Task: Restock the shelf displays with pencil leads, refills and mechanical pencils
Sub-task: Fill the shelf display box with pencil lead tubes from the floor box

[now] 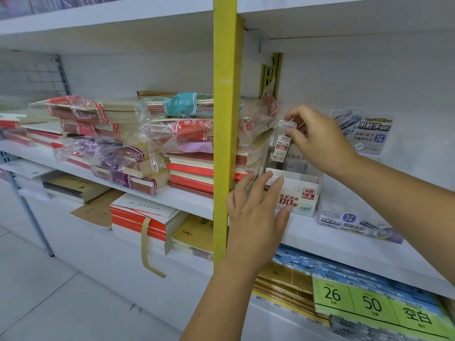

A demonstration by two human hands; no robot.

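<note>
A white cardboard display box (299, 195) marked HB 0.5 stands on the white shelf (344, 238) right of the yellow post. My left hand (256, 212) rests against the box's front left with straight fingers. Above the box, my right hand (317, 141) pinches the cap of a clear pencil lead case (282, 143) with a red and white label, holding it upright over the back of the box. More lead cases stand inside the box, partly hidden.
A clear display case (354, 222) with a purple printed card behind it stands right of the box. Stacks of wrapped notebooks (172, 148) fill the shelf to the left. The yellow post (225, 119) runs vertically. Paper packs (369, 296) lie on the lower shelf.
</note>
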